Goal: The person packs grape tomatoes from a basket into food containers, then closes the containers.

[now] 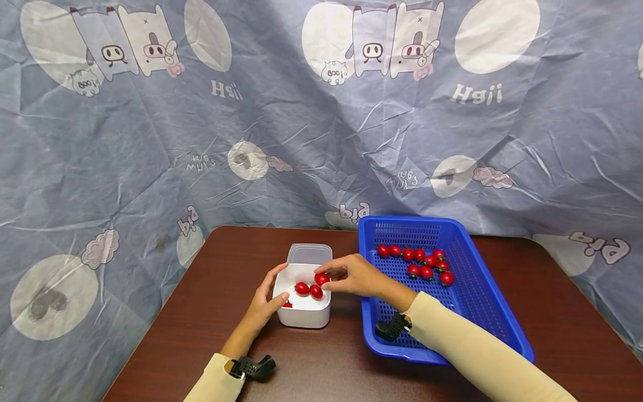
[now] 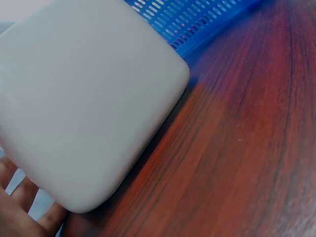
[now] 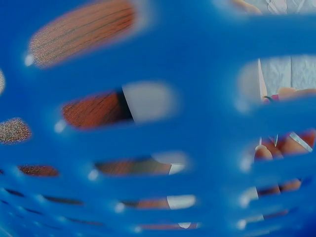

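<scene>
A small white box point(image 1: 304, 316) stands on the brown table, with its lid point(image 1: 310, 253) lying behind it. Red cherry tomatoes point(image 1: 308, 290) lie inside the box. My right hand point(image 1: 346, 274) reaches over the box and pinches one tomato point(image 1: 322, 278) at its fingertips. My left hand point(image 1: 264, 304) grips the box's left wall, thumb on the rim. The left wrist view shows the white box point(image 2: 84, 103) close up with fingers point(image 2: 19, 207) beneath it. A blue basket point(image 1: 482, 312) at right holds several more tomatoes point(image 1: 424, 262).
The blue basket wall point(image 3: 163, 123) fills the right wrist view, blurred. A wrinkled blue printed cloth point(image 1: 321, 111) hangs behind the table. The brown table point(image 1: 211, 312) runs left and in front of the box; its front edge is out of view.
</scene>
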Available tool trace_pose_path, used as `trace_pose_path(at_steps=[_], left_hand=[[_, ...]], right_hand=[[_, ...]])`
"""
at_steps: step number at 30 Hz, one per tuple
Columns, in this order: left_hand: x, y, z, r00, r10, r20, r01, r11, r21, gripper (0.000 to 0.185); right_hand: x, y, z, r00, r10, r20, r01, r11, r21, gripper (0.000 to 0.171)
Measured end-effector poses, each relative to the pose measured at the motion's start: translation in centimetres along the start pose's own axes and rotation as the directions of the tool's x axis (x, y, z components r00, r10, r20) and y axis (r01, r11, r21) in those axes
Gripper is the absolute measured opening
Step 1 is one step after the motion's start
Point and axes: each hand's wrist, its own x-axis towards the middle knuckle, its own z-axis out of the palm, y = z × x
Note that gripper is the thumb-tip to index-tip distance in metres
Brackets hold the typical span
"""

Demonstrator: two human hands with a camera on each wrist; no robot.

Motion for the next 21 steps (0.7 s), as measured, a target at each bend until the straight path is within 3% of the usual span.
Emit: trace_pose_path(at_steps=[2,10,21], left_hand=[[0.0,-0.6,-0.1,1.0,0.013,-0.01,-0.013,1.0,0.007,0.065],[-0.1,2.3,0.5,1.0,0.012,0.009,-0.013,1.0,0.023,0.065],[0.1,-1.0,-0.2,1.0,0.004,-0.008,-0.004,1.0,0.0,0.066]], right_hand=[[0.0,0.0,0.0,1.0,0.0,0.004,0.0,1.0,0.002,0.033],[-0.1,0.0,-0.1,1.0,0.008,0.018,-0.009,1.0,0.011,0.033],[0.0,-0.1,-0.2,1.0,-0.003,0.014,0.003,1.0,0.003,0.033]])
